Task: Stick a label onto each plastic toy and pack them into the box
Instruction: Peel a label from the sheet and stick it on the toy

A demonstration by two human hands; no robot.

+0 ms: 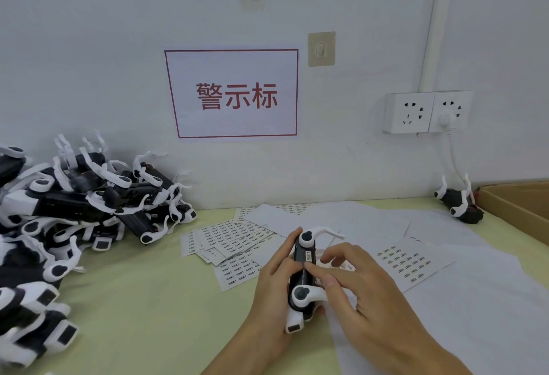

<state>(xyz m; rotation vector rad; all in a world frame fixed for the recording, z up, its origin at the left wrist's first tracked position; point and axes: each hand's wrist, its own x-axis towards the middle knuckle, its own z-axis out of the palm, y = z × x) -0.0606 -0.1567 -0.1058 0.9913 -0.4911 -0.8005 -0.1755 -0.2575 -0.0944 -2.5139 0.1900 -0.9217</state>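
Pale yellow-green laminate covers the desk point(154, 300), which stands against a white wall point(89, 47) bearing a red-framed white sign with red characters point(234, 93) and a white double power socket point(427, 111) with one plug in it. A large heap of black-and-white plastic toys point(68, 211) lies piled at the left of the desk, against the wall. White backing papers point(445, 300) spread over the right half, and sheets of small printed labels point(234, 244) lie fanned out in the middle. A brown cardboard box point(520, 205) shows at the far right edge, with a single black-and-white toy point(459, 203) just beside its corner. Near the front centre, the left hand point(276, 282) curls its grip round one black-and-white plastic toy point(303, 279), holding it on edge above the papers. The right hand point(362, 294) has its fingers gently bent, and a fingertip point(310, 269) presses on the toy's dark side, just below a small white label point(309, 255) stuck there.
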